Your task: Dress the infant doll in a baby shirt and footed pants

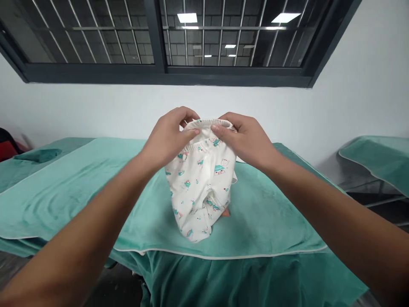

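Observation:
A pair of small white baby pants [204,170] with teal and pink cartoon prints hangs upright between my hands. My left hand [174,132] is closed on the left side of the gathered elastic waistband, thumb in front. At the right side, my right hand [244,134] pinches the same waistband, its thumb lying over the edge. The waist opening faces up and is held partly apart. Below, the legs hang bunched, close to or touching the green cloth [265,213]. Behind the pants a small orange piece [226,212] peeks out, mostly hidden.
Green velvety covers drape the table, with a white-piped front edge [220,257]. Another covered surface [380,157] stands at the right. A red and black object [8,147] is at the far left. A barred window [162,42] is set in the white wall ahead.

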`<state>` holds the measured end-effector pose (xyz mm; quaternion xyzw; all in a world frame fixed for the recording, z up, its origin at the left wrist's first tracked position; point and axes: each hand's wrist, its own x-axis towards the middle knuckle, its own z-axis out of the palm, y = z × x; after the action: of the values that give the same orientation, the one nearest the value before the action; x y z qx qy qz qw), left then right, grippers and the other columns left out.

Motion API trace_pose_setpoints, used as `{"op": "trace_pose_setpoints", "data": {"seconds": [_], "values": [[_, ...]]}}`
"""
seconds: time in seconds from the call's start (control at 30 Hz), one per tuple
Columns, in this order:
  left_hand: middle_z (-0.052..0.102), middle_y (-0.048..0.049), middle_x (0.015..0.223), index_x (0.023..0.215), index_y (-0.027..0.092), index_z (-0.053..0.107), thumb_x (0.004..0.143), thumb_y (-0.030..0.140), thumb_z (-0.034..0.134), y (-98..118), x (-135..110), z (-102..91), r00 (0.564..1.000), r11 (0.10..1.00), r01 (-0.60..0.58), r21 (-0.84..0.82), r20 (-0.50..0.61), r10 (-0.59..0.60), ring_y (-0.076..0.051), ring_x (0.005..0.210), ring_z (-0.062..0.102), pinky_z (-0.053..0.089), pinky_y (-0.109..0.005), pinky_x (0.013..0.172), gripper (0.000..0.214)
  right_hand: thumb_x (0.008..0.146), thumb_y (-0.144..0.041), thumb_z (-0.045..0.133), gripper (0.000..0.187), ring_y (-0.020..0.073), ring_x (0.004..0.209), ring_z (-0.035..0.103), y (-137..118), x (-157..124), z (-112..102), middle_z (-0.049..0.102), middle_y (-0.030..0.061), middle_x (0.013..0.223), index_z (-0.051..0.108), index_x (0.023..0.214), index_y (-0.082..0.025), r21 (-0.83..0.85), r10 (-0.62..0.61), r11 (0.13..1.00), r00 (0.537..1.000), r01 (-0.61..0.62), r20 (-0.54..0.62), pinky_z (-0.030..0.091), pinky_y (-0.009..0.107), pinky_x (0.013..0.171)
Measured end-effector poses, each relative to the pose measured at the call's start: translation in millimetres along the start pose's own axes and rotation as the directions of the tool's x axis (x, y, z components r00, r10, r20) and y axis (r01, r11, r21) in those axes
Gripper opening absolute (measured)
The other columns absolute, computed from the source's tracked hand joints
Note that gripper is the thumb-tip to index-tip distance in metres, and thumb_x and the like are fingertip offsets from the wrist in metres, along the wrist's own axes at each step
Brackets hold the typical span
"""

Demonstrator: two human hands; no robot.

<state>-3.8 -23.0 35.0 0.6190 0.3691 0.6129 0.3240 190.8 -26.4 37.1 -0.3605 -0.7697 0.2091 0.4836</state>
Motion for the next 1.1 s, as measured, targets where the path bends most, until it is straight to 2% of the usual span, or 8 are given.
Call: {"op": "trace_pose_setpoints", "data": {"seconds": [0.07,0.27,0.4,0.53,0.7,0.87,1.03,1.1], "values": [[0.066,-0.0015,0.089,0.080,0.020,0.067,0.069,0.005,0.073,-2.9,-11.5,10.5,0.997,0.997,-0.076,0.003,-0.002,0.076,-0.019,0.090,0.057,0.045,-0.025,0.076,0.019,0.084,-0.050,0.067,0.031,0.0168,0.076,0.056,7.6,1.0,3.3,0.059,0.0002,0.074,0.065,0.079,-0.020,0.052,0.072,0.996,0.997,-0.070,-0.032,0.042,0.029,0.064],[0.067,-0.0023,0.106,0.098,0.024,0.067,0.082,0.023,0.068,-22.3,-38.9,34.2,0.959,0.965,-0.184,0.185,0.251,0.135,-0.021,0.098,0.057,0.042,-0.031,0.085,0.016,0.081,-0.036,0.067,0.015,0.0156,0.067,0.056,24.3,-4.0,8.5,0.061,0.0008,0.077,0.063,0.084,-0.022,0.227,0.274,0.942,0.957,-0.246,-0.098,0.043,0.029,0.059],[0.065,0.0000,0.090,0.096,0.027,0.064,0.076,0.030,0.074,-34.8,-38.5,33.7,0.957,0.976,-0.063,0.210,0.289,0.000,-0.019,0.080,0.056,0.040,-0.029,0.066,0.022,0.082,-0.032,0.062,0.020,0.0149,0.064,0.056,33.6,-11.7,7.2,0.063,-0.0006,0.081,0.066,0.102,-0.028,0.287,0.295,0.918,0.955,-0.273,-0.035,0.044,0.030,0.058],[0.062,-0.0008,0.074,0.076,0.021,0.063,0.077,0.036,0.073,-39.9,-30.8,24.2,0.939,0.978,0.044,0.202,0.327,-0.110,-0.017,0.066,0.052,0.034,-0.027,0.056,0.018,0.085,-0.032,0.060,0.013,0.0144,0.069,0.056,36.2,-17.2,2.6,0.065,0.0008,0.086,0.069,0.090,-0.024,0.255,0.257,0.933,0.966,-0.255,0.024,0.046,0.031,0.064],[0.060,-0.0004,0.069,0.074,0.020,0.060,0.077,0.041,0.075,-39.0,-21.7,14.8,0.958,0.985,0.157,-0.072,0.255,-0.135,-0.014,0.060,0.051,0.035,-0.024,0.052,0.026,0.086,-0.045,0.065,0.022,0.0190,0.088,0.059,33.8,-21.3,0.3,0.065,0.0029,0.098,0.069,0.084,-0.023,0.085,0.179,0.975,0.949,-0.207,0.260,0.048,0.034,0.078],[0.066,-0.0033,0.075,0.083,0.019,0.064,0.077,0.049,0.076,-38.2,-23.0,19.5,0.873,0.864,0.390,-0.319,0.425,-0.238,-0.016,0.063,0.060,0.047,-0.027,0.057,0.033,0.085,-0.048,0.067,0.026,0.0198,0.092,0.057,35.7,-18.2,6.5,0.062,0.0028,0.097,0.066,0.083,-0.022,0.125,0.190,0.972,0.978,-0.199,0.081,0.046,0.035,0.083],[0.073,-0.0109,0.087,0.091,0.016,0.072,0.067,0.042,0.085,-43.3,-28.9,18.4,0.656,0.844,0.529,-0.092,0.674,-0.338,-0.025,0.077,0.069,0.053,-0.035,0.066,0.038,0.086,-0.048,0.067,0.035,0.0153,0.069,0.052,34.4,-16.3,8.3,0.051,-0.0010,0.073,0.051,0.069,-0.022,0.396,0.282,0.880,0.959,-0.264,0.013,0.045,0.031,0.068],[0.073,-0.0105,0.092,0.091,0.016,0.072,0.069,0.039,0.084,-48.1,-28.6,16.3,0.697,0.859,0.502,-0.101,0.636,-0.333,-0.025,0.081,0.069,0.052,-0.032,0.067,0.033,0.086,-0.050,0.066,0.037,0.0159,0.067,0.053,36.1,-16.2,7.8,0.051,-0.0010,0.070,0.049,0.068,-0.023,0.461,0.322,0.844,0.946,-0.273,-0.030,0.046,0.031,0.065]]}}
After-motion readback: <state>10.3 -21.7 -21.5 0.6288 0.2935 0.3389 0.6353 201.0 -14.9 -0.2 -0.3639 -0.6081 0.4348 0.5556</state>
